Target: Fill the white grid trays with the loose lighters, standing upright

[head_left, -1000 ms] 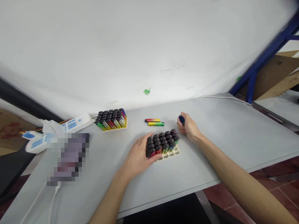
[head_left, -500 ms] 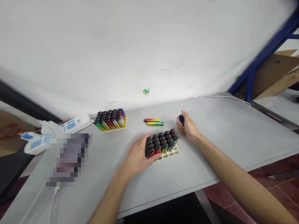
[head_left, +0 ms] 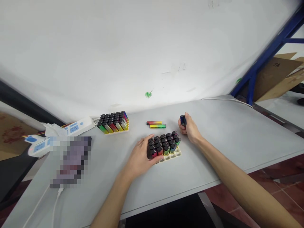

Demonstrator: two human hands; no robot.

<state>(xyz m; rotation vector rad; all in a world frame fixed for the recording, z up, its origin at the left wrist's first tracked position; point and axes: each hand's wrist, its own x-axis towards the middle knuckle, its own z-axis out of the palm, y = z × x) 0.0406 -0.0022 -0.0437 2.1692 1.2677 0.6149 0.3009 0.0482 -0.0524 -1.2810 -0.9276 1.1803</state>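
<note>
My right hand (head_left: 190, 127) is closed around a dark blue lighter (head_left: 183, 120), held upright above the table with the thumb raised beside its top. My left hand (head_left: 142, 157) grips the left side of a cream tray (head_left: 174, 155), its thumb along the front and fingers behind. Several black-topped lighters (head_left: 166, 149) in mixed colours stand in this tray, and the front row of holes shows bare. Beyond it two lighters lie flat side by side: a red-yellow lighter (head_left: 154, 123) and a yellow-green lighter (head_left: 158, 126).
A second tray packed with lighters (head_left: 113, 123) stands at the back left near the wall. Left of it lie a white power strip (head_left: 82, 125) and a blurred-out object (head_left: 72, 160) with a white cable. Another cable (head_left: 225, 98) runs along the back right, near a blue frame (head_left: 252, 85).
My right hand has turned slightly, so more of the blue lighter shows. My left hand stays on the tray. The whole view has shifted a little.
</note>
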